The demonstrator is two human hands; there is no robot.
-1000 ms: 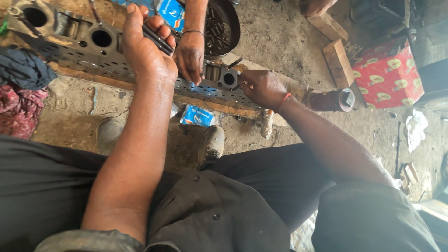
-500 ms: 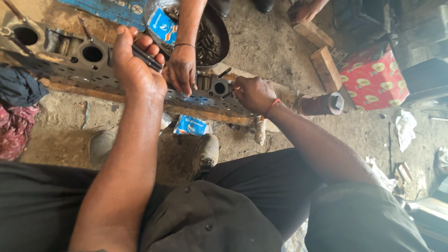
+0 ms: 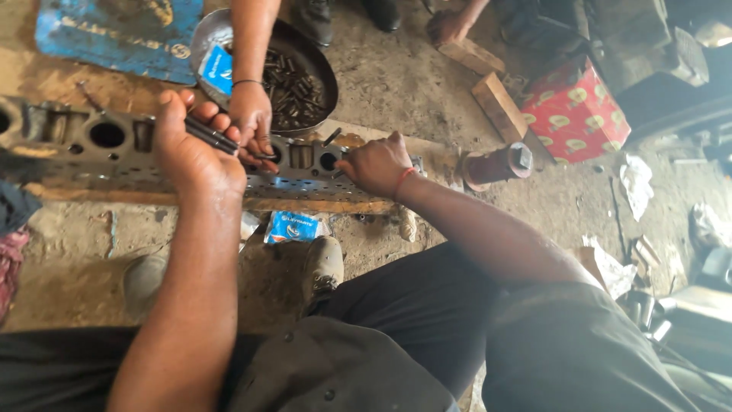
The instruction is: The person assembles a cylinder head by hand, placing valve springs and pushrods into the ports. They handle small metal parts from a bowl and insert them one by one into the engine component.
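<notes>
Head view looked down on a long metal engine block (image 3: 114,156) lying across a wooden plank (image 3: 229,202) on the dirt floor. The left hand (image 3: 191,145) was closed around a few thin dark metal rods (image 3: 210,136), held just above the block's middle. The right hand (image 3: 375,164) rested on the block's right end, fingers curled down at a round hole; whether it pinched anything could not be told. Those rods looked stiff, light and probably oily, so best gripped mid-length in a full fist; the block seemed heavy and steady. Another person's hand (image 3: 252,122) reached down to the block between the two. Behind the block sat a round pan (image 3: 320,69) of small dark parts and a blue mat (image 3: 114,34); right of it, a rusty cylinder (image 3: 496,164) and a red box (image 3: 576,107).
</notes>
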